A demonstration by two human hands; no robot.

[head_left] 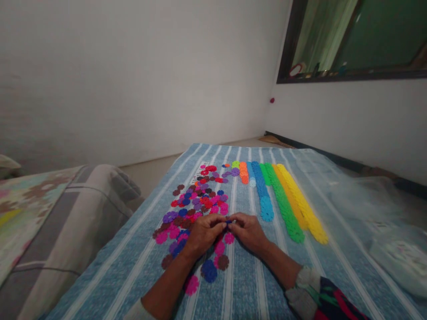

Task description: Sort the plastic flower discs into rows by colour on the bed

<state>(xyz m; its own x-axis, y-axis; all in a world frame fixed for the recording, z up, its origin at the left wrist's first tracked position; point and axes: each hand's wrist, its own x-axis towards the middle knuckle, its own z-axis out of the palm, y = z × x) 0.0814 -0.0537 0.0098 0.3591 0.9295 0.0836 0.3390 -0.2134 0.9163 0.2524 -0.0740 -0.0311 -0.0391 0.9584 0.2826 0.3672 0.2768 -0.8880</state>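
Note:
Over the middle of the cloth, my left hand (pixel 207 232) and my right hand (pixel 247 230) meet at their fingertips. Both are closed in a pinch on a small dark blue notched disc (pixel 228 222), mostly covered by the fingers. Around and beyond my left hand spreads a loose pile of flower-shaped plastic discs (pixel 196 201) in pink, purple, red, brown and blue. Nearer to me lie a blue disc (pixel 209 271) and a pink disc (pixel 191 285). A pink disc (pixel 229 238) rests just below the fingertips.
Overlapping discs form colour-sorted rows to the right: yellow (pixel 305 209), green (pixel 283 209), blue (pixel 262 191) and short orange (pixel 244 172). A clear plastic bag (pixel 402 255) lies at the right edge of the striped cloth (pixel 133 266). A draped seat (pixel 96 195) stands left.

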